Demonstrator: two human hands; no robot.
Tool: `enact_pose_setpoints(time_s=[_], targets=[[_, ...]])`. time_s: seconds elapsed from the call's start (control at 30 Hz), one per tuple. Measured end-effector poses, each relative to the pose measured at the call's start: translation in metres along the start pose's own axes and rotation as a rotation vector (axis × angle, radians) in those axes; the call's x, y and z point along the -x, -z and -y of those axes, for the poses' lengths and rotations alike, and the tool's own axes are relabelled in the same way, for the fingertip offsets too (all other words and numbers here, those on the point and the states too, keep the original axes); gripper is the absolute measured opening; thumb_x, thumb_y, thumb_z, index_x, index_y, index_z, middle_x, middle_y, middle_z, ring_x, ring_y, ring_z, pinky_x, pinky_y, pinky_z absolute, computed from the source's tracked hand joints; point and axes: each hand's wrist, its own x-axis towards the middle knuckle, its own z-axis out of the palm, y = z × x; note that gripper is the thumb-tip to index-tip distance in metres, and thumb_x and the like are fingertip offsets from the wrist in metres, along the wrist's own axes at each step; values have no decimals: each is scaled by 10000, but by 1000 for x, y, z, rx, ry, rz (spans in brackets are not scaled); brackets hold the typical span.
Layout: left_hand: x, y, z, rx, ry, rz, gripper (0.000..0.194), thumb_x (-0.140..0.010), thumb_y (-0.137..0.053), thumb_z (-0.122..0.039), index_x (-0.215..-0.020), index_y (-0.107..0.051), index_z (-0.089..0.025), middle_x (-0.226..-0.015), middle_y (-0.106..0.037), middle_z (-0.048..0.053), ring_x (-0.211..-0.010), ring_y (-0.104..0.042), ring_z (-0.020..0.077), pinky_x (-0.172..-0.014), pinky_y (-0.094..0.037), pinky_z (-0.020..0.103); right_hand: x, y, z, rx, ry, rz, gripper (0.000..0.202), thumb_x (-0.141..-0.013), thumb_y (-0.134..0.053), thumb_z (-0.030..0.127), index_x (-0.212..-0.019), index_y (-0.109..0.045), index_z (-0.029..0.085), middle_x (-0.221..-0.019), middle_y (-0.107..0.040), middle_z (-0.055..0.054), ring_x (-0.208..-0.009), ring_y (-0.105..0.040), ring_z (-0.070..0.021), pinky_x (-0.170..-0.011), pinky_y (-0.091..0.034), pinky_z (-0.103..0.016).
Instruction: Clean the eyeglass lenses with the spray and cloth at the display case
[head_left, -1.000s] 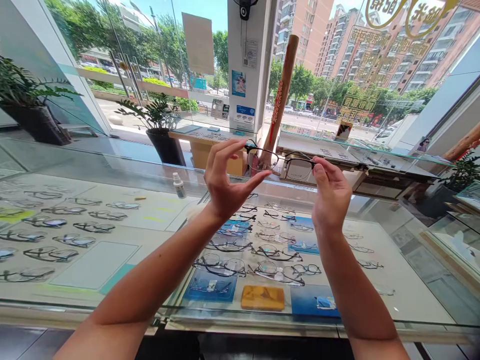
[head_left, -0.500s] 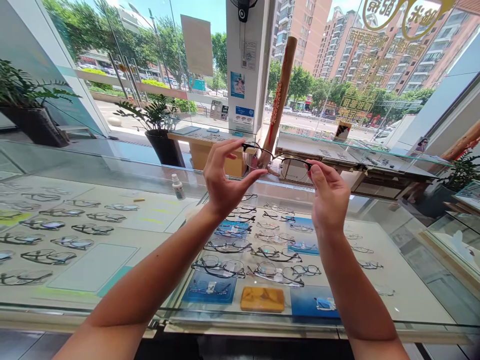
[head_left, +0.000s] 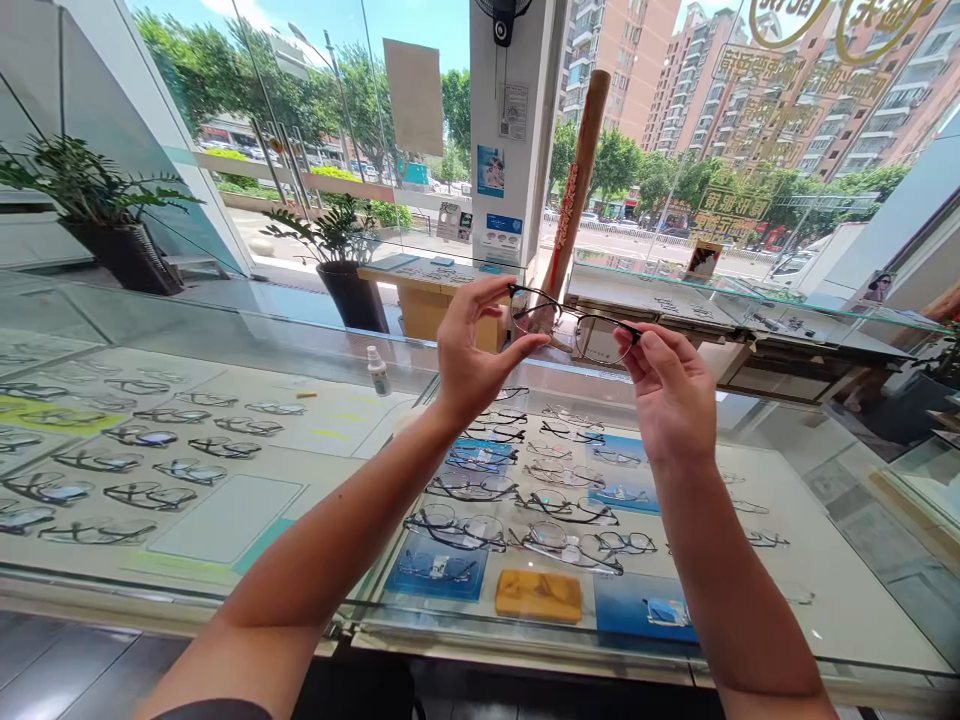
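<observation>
A pair of eyeglasses (head_left: 536, 312) with dark upper rims is held up above the glass counter, its lenses facing me. My left hand (head_left: 476, 350) has its fingertips at the left end of the frame, with the thumb stretched out below the left lens. At the right end, my right hand (head_left: 675, 395) pinches the frame near the hinge between thumb and fingers. Some of its fingertips show behind the right lens. Below, inside the display case, lie rows of other eyeglasses (head_left: 566, 508) and an orange-yellow case (head_left: 538, 596).
A small white bottle (head_left: 378, 372) stands on the glass counter (head_left: 247, 330) to the left. More frames lie in the left showcase. Beyond are a potted plant (head_left: 349, 270), a leaning wooden post (head_left: 581, 170), a further display counter (head_left: 637, 300) and large windows.
The view has turned slightly left, so the counter and background sit farther right. Both hands still hold the eyeglasses up; fingertips of the right hand now show behind the right lens.
</observation>
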Motion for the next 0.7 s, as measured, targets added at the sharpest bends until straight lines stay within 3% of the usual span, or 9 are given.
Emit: enact_pose_setpoints(time_s=[0.23,0.53,0.6,0.7], targets=[[4,-1,5,-24,4,36,724,-840,-921,-521,-1455,-617,-287,-1414,-697,120,-1264,-712,286,-936,-647,389,-4,2,-4,-18,-47,2,188,-856,-837,377,-991,-809,250,-1107,-820,-58,-1121,-779,-266,-1149,-573,-513],[5,-1,-4,-134,-1,35,684,-896,-870,-485,-1476,-574,-275,-1439,-692,127,-1301,-694,291,-985,-636,422,-8,8,-12,52,-69,77,163,-908,-757,370,-1023,-772,255,-1129,-806,-60,-1147,-775,-259,-1138,-575,-497],[3,1,-7,-172,-30,40,677,-890,-873,-482,-1463,-584,-268,-1421,-704,128,-1288,-697,293,-965,-635,425,-10,10,-12,126,-37,90,163,-923,-735,367,-1046,-767,265,-1150,-806,-57,-1157,-769,-260,-1121,-581,-491],[-2,6,-12,-238,-114,97,698,-869,-890,-460,-1462,-582,-259,-1421,-710,128,-1304,-693,306,-995,-622,449,-11,12,-10,323,125,145,158,-933,-753,377,-1060,-785,289,-1178,-806,-49,-1206,-736,-267,-1106,-574,-482]])
